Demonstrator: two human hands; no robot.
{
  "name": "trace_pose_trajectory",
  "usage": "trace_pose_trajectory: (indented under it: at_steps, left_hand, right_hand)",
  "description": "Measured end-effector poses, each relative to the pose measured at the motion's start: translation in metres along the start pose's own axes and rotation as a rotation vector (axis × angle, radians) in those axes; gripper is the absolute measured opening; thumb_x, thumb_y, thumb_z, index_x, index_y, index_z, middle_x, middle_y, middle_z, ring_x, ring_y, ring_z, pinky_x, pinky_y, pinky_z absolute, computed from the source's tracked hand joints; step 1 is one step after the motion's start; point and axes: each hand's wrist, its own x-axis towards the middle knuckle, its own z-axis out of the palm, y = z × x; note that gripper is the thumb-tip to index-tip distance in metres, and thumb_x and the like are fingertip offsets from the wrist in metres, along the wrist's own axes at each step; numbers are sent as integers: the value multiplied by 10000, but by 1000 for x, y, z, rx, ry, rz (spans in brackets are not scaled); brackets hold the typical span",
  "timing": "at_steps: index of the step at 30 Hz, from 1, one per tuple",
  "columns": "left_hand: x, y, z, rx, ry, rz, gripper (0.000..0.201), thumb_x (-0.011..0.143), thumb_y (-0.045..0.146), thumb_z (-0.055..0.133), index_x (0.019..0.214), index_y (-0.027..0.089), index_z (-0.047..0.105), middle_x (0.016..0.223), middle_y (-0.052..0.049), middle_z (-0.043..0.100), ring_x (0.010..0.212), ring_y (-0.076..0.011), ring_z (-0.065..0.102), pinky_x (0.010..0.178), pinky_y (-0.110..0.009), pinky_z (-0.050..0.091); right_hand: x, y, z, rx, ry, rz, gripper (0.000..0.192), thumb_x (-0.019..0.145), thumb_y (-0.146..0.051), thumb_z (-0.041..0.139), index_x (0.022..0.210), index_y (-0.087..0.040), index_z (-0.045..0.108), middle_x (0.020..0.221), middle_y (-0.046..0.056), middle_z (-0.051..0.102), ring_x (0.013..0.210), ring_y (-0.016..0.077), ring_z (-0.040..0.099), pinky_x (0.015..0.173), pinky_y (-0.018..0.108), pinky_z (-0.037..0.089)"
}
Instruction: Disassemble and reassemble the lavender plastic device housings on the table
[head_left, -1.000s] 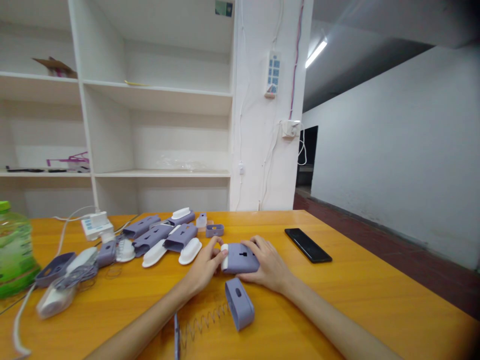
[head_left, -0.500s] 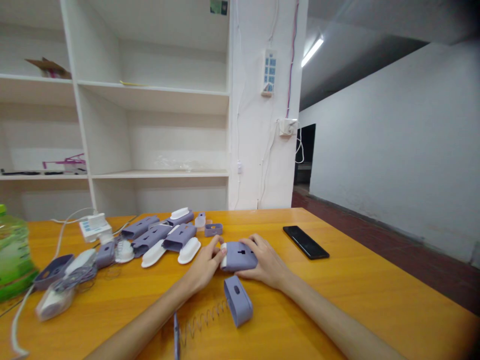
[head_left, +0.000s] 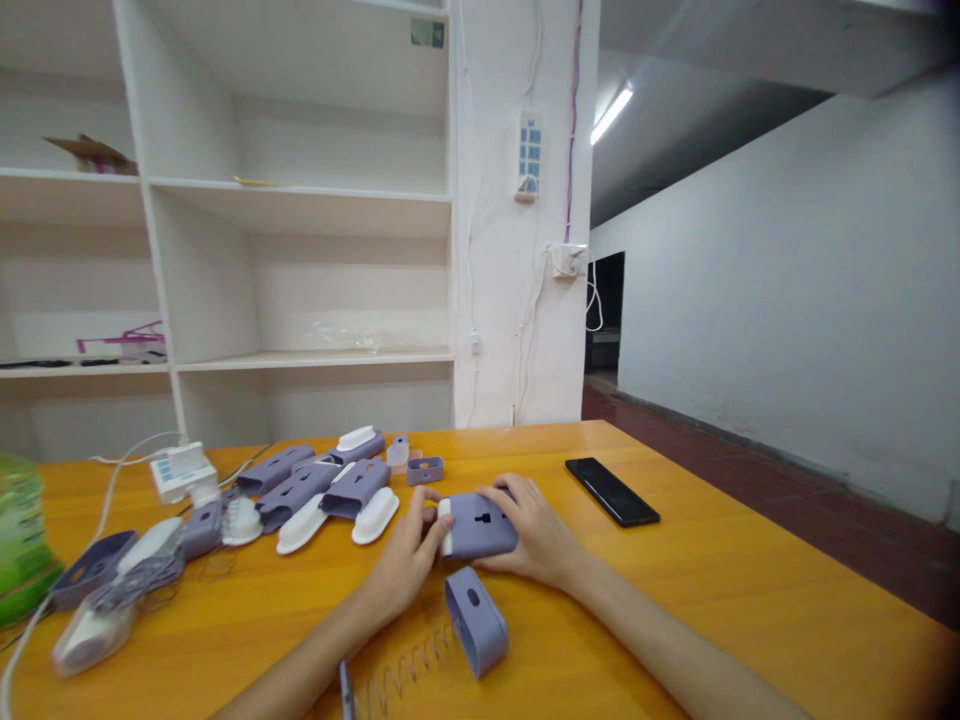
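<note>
A purple plastic housing (head_left: 480, 527) with a small dark keyhole-like slot lies between my hands, just above the tabletop or on it. My right hand (head_left: 529, 535) wraps round its right end. At its left end sits a white cap (head_left: 445, 528), which the thumb and fingers of my left hand (head_left: 411, 545) grip. Nearer to me stands a purple oval ring-shaped piece (head_left: 478, 622) with an oval hole in its side. A thin coil spring (head_left: 409, 668) stretches left from it towards a slim purple piece (head_left: 346, 690), partly behind my left forearm.
Several purple housings (head_left: 300, 492) and white oval caps (head_left: 375, 516) lie at the back left of the wooden table (head_left: 675, 600). A black phone (head_left: 611, 491) rests at the right. Far left are a green bottle (head_left: 22, 540), a power strip (head_left: 180, 470) and a bundled cable (head_left: 139, 580).
The view has tilted and shifted slightly. Both hands keep their hold on the housing and its white cap, and the loose parts lie as before.
</note>
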Motion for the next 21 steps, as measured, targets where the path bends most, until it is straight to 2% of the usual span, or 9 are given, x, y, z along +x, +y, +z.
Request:
trace_pose_trajectory:
  at_steps: [5, 9, 15, 21]
  left_hand:
    - [-6, 11, 0, 85, 22, 121, 166, 1000, 380, 477, 1075, 242, 420, 1007, -56, 679, 934, -230, 635, 829, -331, 457]
    - [-10, 11, 1, 216, 58, 171, 236, 967, 357, 547, 1131, 243, 422, 921, -33, 672, 804, -216, 620, 760, -328, 449]
    - [-11, 13, 2, 280, 45, 172, 299, 952, 405, 569, 1159, 236, 436, 869, -22, 631, 729, -199, 576, 685, -303, 412]
    - [-9, 18, -1, 435, 12, 131, 285, 925, 483, 598, 863, 221, 506, 753, 1, 585, 663, -174, 512, 623, -284, 347]
  right_hand:
    - [-1, 6, -5, -72, 56, -107, 769, 747, -433, 780, 1401, -215, 439, 1287, 150, 491, 1158, 334, 495, 1007, 515, 424]
    - [-1, 7, -3, -124, 41, -116, 843, 709, -305, 756, 1453, -198, 374, 1317, 164, 476, 1206, 353, 475, 1033, 531, 411]
    - [1, 6, 1, -94, 10, -77, 755, 688, -265, 747, 1367, -179, 426, 1335, 163, 485, 1205, 335, 488, 1040, 496, 423]
    - [2, 6, -2, -118, -39, -133, 713, 765, -303, 737, 1390, -184, 414, 1345, 157, 507, 1213, 339, 473, 1046, 496, 392]
